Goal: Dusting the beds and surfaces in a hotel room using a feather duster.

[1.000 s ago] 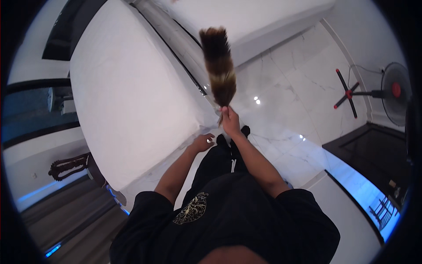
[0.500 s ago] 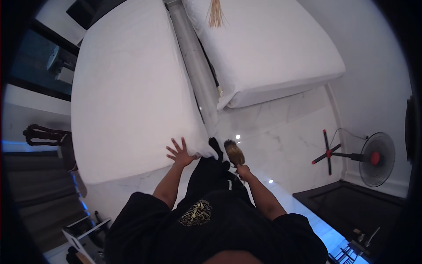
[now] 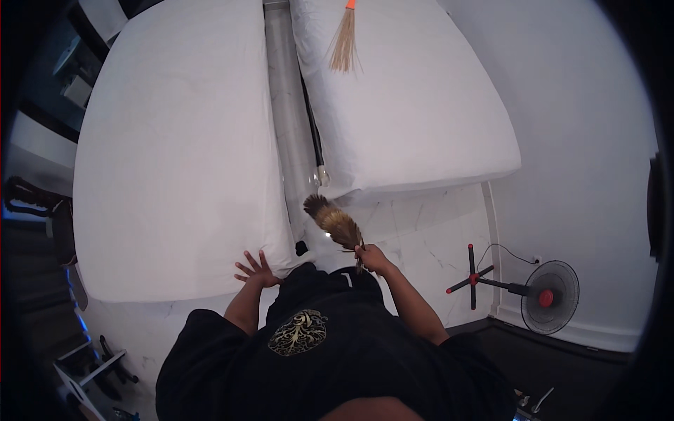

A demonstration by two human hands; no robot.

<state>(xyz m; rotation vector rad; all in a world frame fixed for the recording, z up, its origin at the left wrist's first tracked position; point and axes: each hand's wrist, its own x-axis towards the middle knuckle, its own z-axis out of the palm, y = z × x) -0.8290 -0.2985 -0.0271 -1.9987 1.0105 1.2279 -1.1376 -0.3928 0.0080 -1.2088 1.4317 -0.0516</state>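
Observation:
My left hand (image 3: 258, 269) rests with its fingers spread on the near right corner of the left bed's white sheet (image 3: 175, 189). In my right hand (image 3: 373, 259) is the handle of a brown feather duster (image 3: 336, 224), closed in my fingers. The duster's dark tip points up and left, above the floor by the foot of the gap between the two beds. A second bed, also under a white sheet (image 3: 414, 98), stands to the right. On it lies a straw whisk (image 3: 344, 46) with an orange top, partly cut off by the picture's edge.
A pedestal fan (image 3: 550, 297) with a red-tipped cross base (image 3: 473, 279) is by the right wall, its cable running to a socket. A dark carved chair (image 3: 56, 217) stands left of the left bed. A white rack (image 3: 88, 379) is at lower left, a dark surface (image 3: 562, 365) at lower right.
My right hand has lifted the feather duster up and left, from beside my legs toward the gap between the beds. The view has shifted, and my left hand still presses on the bed corner.

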